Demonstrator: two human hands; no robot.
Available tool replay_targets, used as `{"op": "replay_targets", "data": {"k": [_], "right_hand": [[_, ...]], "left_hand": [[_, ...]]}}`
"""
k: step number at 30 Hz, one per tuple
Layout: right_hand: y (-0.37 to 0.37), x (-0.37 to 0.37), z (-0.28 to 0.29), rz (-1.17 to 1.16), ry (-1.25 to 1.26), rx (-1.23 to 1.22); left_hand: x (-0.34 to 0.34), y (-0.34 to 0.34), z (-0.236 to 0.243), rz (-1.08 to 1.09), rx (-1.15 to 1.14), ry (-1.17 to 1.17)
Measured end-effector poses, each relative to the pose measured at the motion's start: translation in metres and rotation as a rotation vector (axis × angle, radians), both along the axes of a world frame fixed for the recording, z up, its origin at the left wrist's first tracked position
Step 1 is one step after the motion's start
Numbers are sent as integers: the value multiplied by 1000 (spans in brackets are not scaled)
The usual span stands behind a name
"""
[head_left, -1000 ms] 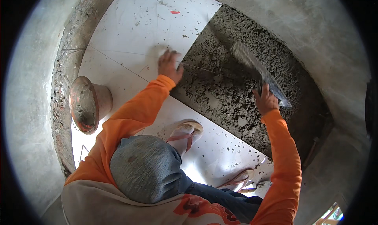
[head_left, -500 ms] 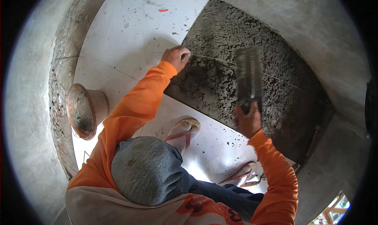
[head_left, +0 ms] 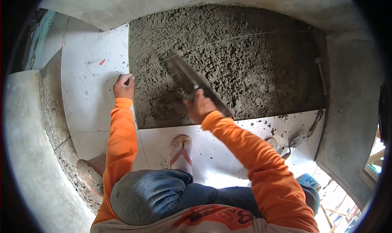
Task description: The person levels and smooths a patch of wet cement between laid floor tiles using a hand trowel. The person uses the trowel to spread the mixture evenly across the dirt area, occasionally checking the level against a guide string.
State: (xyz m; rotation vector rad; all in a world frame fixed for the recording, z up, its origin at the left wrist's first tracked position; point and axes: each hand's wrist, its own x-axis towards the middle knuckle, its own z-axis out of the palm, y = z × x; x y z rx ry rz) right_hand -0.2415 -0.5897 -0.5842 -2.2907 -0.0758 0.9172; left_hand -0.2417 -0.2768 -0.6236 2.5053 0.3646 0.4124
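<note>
Both hands shifted — right hand point(head_left: 199, 106) fingers grip trowel point(head_left: 192, 80) lower on mortar point(head_left: 245, 69); left hand point(head_left: 123, 86) fingers curled, now on tile point(head_left: 90, 94) edge.

Sandal point(head_left: 181, 154) on white tile point(head_left: 94, 94); trowel point(head_left: 304, 133) by wall.

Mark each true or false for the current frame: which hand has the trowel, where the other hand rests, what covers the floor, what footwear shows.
1. The right hand grips the long flat grey steel trowel over the wet grey mortar bed. True.
2. The left hand holds a hammer. False: it rests at the edge of the white floor tile.
3. A white sandal with red straps stands on laid tile. True.
4. The mortar bed is covered with tiles. False: it is bare.
</note>
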Motion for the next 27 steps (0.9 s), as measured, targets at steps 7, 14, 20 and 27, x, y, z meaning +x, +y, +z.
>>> {"op": "replay_targets", "data": {"k": [7, 14, 20, 27], "right_hand": [[-109, 49, -8, -257, -367, -106], [-81, 49, -11, -243, -338, -176], [-123, 135, 8, -493, -344, -1], [-148, 113, -15, -346, -305, -136]], "left_hand": [[-1, -2, 10, 16, -31, 3], [-5, 0, -3, -31, -87, -88], [-12, 2, -12, -11, 20, 11], [-5, -18, -5, -27, -50, 84]]}}
